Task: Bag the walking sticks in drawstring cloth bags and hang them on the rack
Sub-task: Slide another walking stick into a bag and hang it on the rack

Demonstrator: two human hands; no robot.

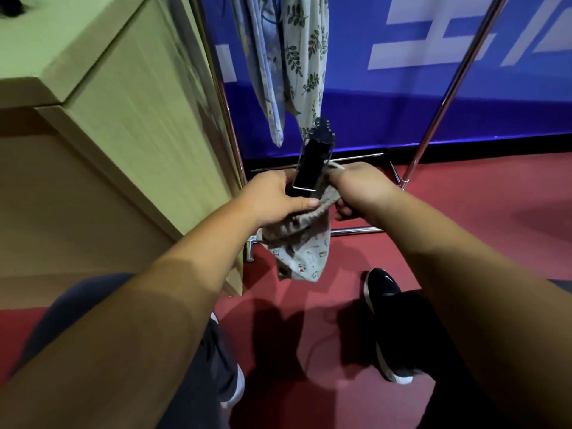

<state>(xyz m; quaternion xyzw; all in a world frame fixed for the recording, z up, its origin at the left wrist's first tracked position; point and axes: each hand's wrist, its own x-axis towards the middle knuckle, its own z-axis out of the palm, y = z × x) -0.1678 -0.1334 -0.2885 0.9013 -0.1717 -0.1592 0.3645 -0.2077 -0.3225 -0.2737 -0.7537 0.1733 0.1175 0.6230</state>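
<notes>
A folded black walking stick point(312, 159) with metal struts sticks up out of a pale cloth bag point(305, 258) printed with small cartoon figures. My left hand point(275, 199) grips the gathered mouth of the bag around the stick. My right hand point(359, 188) pinches the bag's rim on the other side. The bag's lower part hangs loose between my forearms. Two filled cloth bags, a bluish one point(263, 66) and a leaf-print one point(306, 60), hang from the metal rack point(448, 91) just behind.
A light wooden cabinet point(123, 119) stands close at the left. The rack's chrome foot bars point(356, 231) run across the red floor point(479, 205). A blue banner wall point(402, 113) is behind. My dark shoe point(387, 323) is below.
</notes>
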